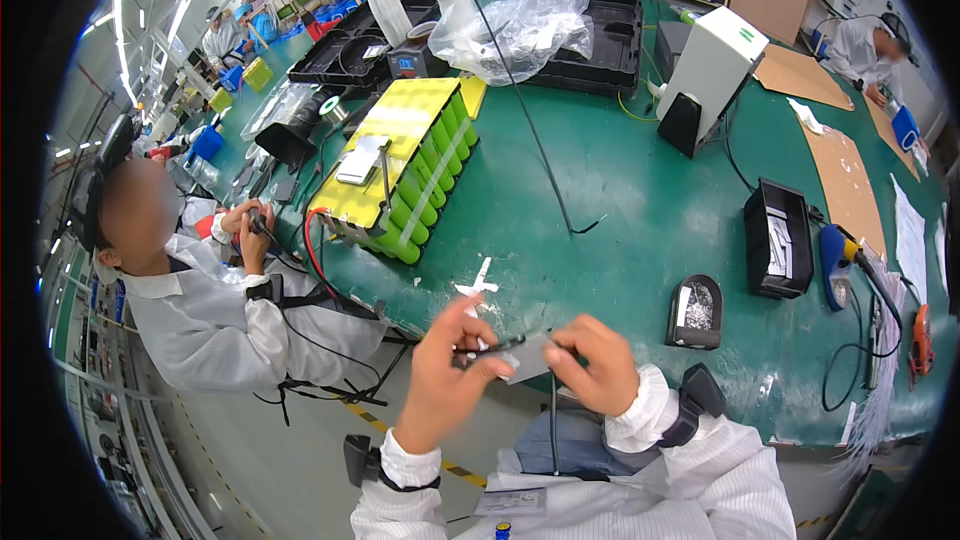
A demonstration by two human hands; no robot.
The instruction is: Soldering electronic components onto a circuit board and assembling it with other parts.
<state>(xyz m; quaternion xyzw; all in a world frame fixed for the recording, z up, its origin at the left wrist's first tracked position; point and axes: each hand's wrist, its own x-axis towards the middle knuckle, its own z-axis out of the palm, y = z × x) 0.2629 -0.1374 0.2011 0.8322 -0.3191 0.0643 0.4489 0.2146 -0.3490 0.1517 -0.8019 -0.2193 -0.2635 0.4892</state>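
Just in front of the table's near edge, my left hand [450,365] and my right hand [600,365] hold a small flat grey piece [528,357] between them. The thumb and fingers of each hand are pinched on its opposite ends. A thin black cable [490,348] runs by my left fingers along the piece; where it joins is hidden. A dark cord [554,420] hangs below my right hand. Beyond my left hand, white scraps [478,280] lie on the green table [600,280].
A green-celled battery pack [420,185] with a yellow top stands far left of my hands. To the right are a small black tray [695,312], a black bin [778,240] and orange-handled cutters [921,340]. A co-worker [210,300] sits at left.
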